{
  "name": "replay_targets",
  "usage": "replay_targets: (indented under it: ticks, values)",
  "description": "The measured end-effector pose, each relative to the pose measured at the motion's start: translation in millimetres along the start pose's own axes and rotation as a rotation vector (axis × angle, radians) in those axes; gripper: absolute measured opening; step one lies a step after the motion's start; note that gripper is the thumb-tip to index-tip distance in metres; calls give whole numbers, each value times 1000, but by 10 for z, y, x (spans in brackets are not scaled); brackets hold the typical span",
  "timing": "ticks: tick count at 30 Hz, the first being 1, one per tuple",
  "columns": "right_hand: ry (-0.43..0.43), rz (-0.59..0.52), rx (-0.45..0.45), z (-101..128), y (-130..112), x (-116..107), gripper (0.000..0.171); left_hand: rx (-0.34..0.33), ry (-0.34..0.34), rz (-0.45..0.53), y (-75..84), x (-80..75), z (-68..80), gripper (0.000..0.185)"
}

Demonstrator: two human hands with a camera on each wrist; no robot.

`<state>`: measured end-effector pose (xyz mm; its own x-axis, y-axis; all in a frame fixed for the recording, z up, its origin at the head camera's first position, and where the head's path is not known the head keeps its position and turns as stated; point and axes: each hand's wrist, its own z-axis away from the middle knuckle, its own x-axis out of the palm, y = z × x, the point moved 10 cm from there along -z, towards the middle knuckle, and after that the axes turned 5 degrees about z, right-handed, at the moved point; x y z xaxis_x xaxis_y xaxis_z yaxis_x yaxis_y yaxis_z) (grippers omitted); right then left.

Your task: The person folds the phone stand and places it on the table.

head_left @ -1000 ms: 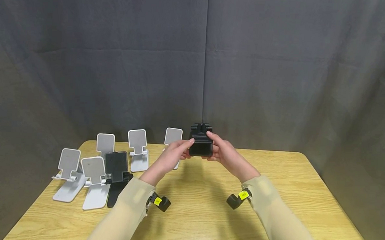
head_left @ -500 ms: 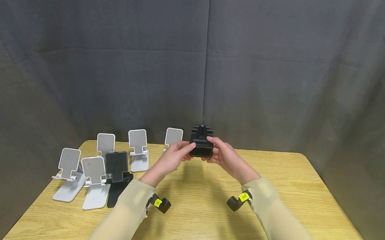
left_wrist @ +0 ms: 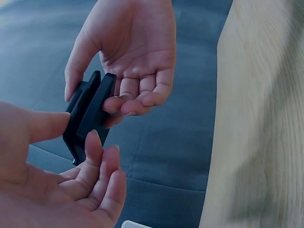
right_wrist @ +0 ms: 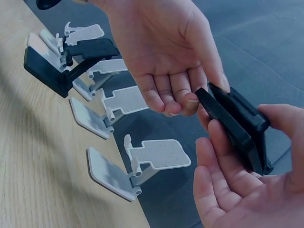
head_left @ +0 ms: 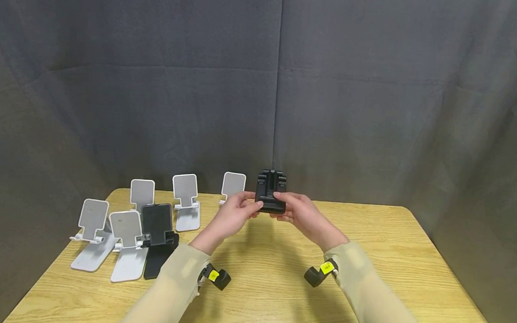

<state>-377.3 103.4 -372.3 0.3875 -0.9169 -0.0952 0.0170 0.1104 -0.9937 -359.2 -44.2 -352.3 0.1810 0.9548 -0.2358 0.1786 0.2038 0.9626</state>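
Both hands hold a black phone stand (head_left: 271, 193), folded nearly flat, raised above the table's far edge. My left hand (head_left: 235, 212) pinches its near left corner, thumb on top and fingers beneath. My right hand (head_left: 301, 212) grips the right side, with the thumb lying across the upper face. In the left wrist view, a narrow gap shows between the two layers of the black phone stand (left_wrist: 91, 114). Its hinge end points away from me in the head view. The right wrist view shows the thumbs and fingertips on opposite faces of the stand (right_wrist: 232, 126).
Several white phone stands (head_left: 127, 264) are set up unfolded on the wooden table (head_left: 366, 282), at its left and along the back. Among them is an unfolded black phone stand (head_left: 157, 224). A grey curtain (head_left: 373, 113) hangs behind the table.
The black phone stand in the hands has tilted, so more of its upper face shows. Both thumbs have come lower with it. The stands on the table have not moved.
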Motion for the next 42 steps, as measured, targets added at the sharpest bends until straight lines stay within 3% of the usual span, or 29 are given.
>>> replay_targets:
  ticks: [11,26,31,35,42]
  values:
    - [-17,18,-1,14,36,26,50,-15,6,-38,-65,10,13,46]
    - [103,17,41,25,141,-89,53,-3,23,-32,-68,122,-10,45]
    - [136,35,35,46,155,-160,53,10,27,-88,-115,121,-38,43]
    - [164,38,38,70,170,-254,52,28,64,-122,-122,18,-98,41]
    - [213,1,70,106,293,-471,54,53,218,-159,-155,-376,-230,44]
